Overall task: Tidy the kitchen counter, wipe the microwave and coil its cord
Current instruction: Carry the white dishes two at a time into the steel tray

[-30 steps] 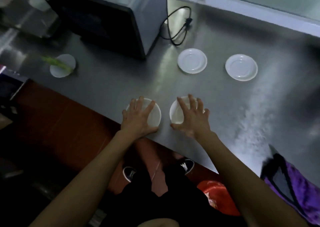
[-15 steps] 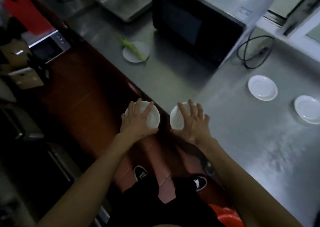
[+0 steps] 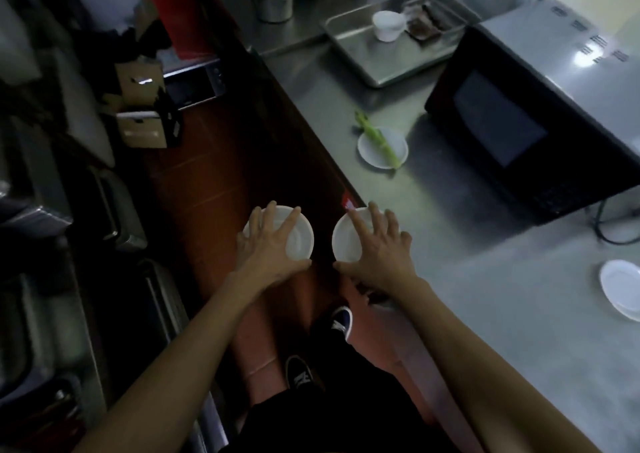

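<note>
The left hand (image 3: 273,245) is gripping a small round white plate (image 3: 298,234) from above, and the right hand (image 3: 379,248) is gripping a second white plate (image 3: 348,239), both held over the edge of the grey steel counter (image 3: 485,297). The black microwave (image 3: 512,130) is standing behind, its vent markings too blurred to read.

The surface (image 3: 467,300) is brushed metal with a dull sheen, and the tray (image 3: 367,54) on it is the same kind of metal, a little shinier. The microwave (image 3: 540,113) has a glossy black door and a smooth grey top catching light. The saucers (image 3: 623,290) look like smooth white plastic or ceramic. The floor (image 3: 207,189) is red-brown tile.
</note>
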`<state>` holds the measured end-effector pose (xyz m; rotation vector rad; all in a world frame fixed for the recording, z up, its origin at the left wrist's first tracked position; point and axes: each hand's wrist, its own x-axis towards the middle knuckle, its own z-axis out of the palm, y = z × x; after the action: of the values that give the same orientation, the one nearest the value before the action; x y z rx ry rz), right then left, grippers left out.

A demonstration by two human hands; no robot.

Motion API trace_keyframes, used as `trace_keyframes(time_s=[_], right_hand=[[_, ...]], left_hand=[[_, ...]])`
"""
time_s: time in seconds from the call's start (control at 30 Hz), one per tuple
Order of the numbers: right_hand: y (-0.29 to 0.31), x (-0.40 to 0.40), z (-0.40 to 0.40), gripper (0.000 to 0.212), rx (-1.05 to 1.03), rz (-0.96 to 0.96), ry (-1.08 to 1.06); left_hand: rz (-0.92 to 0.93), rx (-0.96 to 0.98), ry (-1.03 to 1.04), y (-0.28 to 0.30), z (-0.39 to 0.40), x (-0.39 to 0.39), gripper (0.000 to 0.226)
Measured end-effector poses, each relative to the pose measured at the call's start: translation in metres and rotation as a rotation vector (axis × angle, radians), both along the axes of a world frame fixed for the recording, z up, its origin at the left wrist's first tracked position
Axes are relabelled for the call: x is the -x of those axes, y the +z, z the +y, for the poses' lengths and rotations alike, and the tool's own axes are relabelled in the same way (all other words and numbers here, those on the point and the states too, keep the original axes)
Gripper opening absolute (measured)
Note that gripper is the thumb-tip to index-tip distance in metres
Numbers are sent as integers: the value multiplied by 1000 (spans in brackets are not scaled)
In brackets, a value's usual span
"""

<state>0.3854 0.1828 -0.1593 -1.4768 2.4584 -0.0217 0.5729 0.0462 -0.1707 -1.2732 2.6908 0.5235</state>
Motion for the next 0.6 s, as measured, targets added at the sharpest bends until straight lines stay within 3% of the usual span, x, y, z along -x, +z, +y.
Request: trace_keyframes(time_s=[0.6], right_hand=[[4,110,-229,115,38,-79,102]], left_hand=[[-108,47,63,24,-200,98,113]])
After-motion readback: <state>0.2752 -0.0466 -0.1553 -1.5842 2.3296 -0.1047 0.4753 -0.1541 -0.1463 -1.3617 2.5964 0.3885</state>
